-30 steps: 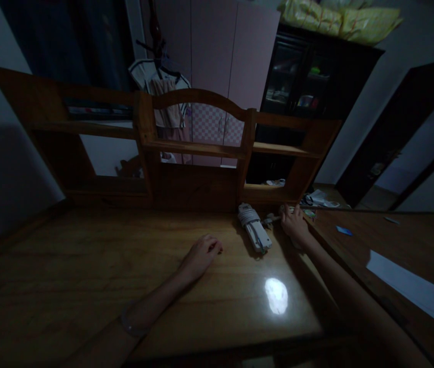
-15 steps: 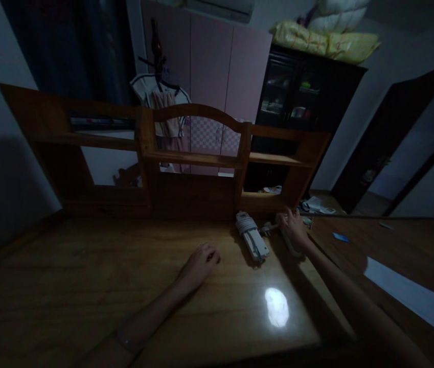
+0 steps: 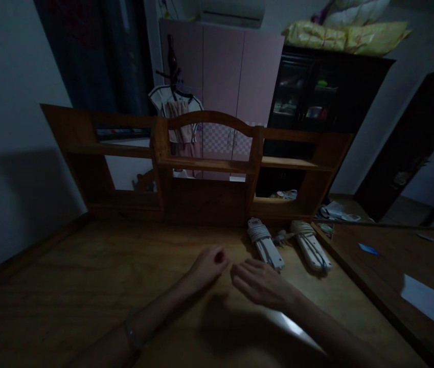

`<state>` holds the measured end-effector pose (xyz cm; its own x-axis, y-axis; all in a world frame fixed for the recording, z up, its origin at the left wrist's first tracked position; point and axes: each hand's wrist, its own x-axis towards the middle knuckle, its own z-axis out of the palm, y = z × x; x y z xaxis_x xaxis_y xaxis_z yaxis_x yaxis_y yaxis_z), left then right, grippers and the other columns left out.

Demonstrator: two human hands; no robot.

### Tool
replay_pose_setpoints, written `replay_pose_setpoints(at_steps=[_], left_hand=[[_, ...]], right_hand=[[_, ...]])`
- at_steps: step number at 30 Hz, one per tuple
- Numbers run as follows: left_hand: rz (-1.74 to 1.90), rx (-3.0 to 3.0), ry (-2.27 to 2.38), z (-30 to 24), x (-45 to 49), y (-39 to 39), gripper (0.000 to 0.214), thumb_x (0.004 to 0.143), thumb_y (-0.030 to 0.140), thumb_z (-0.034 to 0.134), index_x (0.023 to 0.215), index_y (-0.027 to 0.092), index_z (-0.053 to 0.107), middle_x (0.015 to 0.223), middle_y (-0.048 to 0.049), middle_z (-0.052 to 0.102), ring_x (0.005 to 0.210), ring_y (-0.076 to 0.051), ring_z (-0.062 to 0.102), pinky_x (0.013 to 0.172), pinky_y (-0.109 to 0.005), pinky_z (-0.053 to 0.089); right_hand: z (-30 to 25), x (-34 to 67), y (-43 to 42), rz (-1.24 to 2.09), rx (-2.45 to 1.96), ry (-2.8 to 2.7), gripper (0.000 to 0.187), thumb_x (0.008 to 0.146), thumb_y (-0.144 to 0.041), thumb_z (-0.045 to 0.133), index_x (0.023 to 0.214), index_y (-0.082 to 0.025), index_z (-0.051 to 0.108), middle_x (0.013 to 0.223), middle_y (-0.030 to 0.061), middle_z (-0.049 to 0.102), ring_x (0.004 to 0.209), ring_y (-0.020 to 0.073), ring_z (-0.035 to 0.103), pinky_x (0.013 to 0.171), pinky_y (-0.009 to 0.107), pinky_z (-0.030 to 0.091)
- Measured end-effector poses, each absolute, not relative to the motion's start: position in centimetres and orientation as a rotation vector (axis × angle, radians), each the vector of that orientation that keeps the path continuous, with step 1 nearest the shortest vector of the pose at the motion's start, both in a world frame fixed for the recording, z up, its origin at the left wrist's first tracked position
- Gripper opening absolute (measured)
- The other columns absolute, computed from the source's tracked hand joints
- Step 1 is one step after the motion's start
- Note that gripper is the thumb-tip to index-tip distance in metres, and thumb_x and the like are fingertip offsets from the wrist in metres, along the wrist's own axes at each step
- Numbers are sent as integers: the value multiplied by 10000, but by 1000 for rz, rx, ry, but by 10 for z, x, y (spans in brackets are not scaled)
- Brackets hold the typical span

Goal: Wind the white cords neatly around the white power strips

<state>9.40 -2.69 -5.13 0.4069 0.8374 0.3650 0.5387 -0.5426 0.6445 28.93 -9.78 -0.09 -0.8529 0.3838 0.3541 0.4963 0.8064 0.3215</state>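
In a dim room I look down at a wooden desk [image 3: 86,286]. My left hand [image 3: 207,265] rests on the desktop in a loose fist with nothing visible in it. My right hand [image 3: 260,282] hovers just to its right, palm down, fingers stretched toward the left hand and holding nothing. Two white power strips with their cords wound round them lie side by side at the back right: one [image 3: 265,244] just beyond my right hand, the other [image 3: 311,246] further right. Neither hand touches them.
A wooden shelf unit [image 3: 201,168] stands along the desk's back edge. A second dark tabletop [image 3: 404,266] adjoins on the right, with a blue card [image 3: 368,249] and white paper [image 3: 433,304]. Behind are a pink wardrobe, a dark cabinet and hanging clothes.
My right hand let go of the right power strip at the back and drew in beside my left hand. The strip now lies in full view. The view shifted slightly.
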Motion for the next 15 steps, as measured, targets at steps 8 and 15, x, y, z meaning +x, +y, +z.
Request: replay_pose_setpoints(at_steps=[8, 15], left_hand=[[1017, 2513, 1115, -35, 68, -44, 156, 927, 228, 419, 809, 184, 511, 775, -11, 554, 708, -137, 525, 672, -257, 398], [791, 2544, 863, -36, 72, -61, 114, 885, 145, 452, 951, 190, 533, 890, -29, 591, 804, -150, 546, 728, -262, 420]], right_hand=[[-59, 283, -84, 107, -1006, -2242, 118, 876, -103, 455, 825, -193, 510, 706, -13, 590, 599, 97, 530, 555, 210, 344], [-54, 278, -85, 513, -1132, -2090, 77, 900, -185, 503, 876, -194, 576, 698, -15, 631, 595, 93, 575, 554, 188, 362]])
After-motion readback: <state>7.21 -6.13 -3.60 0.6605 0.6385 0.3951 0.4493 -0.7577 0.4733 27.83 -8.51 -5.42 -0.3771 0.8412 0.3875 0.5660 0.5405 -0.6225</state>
